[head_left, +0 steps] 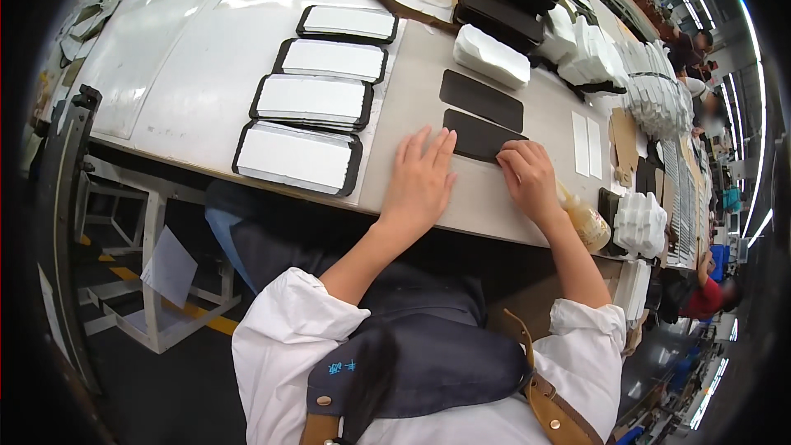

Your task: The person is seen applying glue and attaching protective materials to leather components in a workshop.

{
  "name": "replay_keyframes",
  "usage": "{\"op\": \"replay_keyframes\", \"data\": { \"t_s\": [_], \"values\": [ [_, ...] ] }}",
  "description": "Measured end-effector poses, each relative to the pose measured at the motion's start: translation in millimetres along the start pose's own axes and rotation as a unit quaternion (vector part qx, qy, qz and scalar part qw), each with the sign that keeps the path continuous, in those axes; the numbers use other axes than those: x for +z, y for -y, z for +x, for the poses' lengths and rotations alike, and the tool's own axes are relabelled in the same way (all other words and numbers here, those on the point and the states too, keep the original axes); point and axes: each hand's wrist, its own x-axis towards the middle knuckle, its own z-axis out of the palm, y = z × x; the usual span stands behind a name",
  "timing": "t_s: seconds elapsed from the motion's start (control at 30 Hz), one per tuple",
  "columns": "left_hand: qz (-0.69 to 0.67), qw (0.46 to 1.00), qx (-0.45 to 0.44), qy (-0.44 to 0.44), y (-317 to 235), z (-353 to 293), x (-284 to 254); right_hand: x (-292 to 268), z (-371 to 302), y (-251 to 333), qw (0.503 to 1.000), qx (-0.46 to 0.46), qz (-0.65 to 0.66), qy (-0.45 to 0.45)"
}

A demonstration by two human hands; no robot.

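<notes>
Two black rounded rectangular panels lie one behind the other on the table in front of me. The near black panel (pixel 471 133) is between my hands, and the far black panel (pixel 482 100) lies just beyond it. My left hand (pixel 418 181) rests flat with its fingers stretched out, their tips beside the near panel's left end. At that panel's right end, my right hand (pixel 531 180) has its fingers bent and drawn together on the corner. A column of black panels topped with white rectangles (pixel 298 154) stands to the left.
A pale bottle (pixel 587 224) leans by my right wrist. Two white strips (pixel 581 144) lie to the right. Beyond the panels are a white stack (pixel 492 58) and piled black pieces (pixel 498 12). Bundled white pieces (pixel 657 86) line the right side. Other people sit far right.
</notes>
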Motion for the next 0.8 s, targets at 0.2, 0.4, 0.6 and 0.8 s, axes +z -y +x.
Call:
{"op": "replay_keyframes", "data": {
  "t_s": [0.2,0.4,0.6,0.8],
  "values": [
    [0.021,0.999,-0.011,0.03,-4.4,0.0,-1.7,-3.3,3.1,-6.6,0.999,0.018,0.035,0.005],
    [-0.037,0.997,-0.071,-0.017,-1.7,-4.0,3.3,-17.0,-5.9,10.5,0.998,-0.007,0.009,-0.056],
    [-0.031,0.998,0.029,0.038,-2.6,1.4,-16.3,-10.2,-42.0,33.7,0.998,-0.022,0.015,-0.051],
    [-0.09,0.991,0.074,0.072,5.9,-8.7,-12.5,-4.3,-52.5,43.8,0.997,-0.007,0.04,-0.058]
  ]
}}
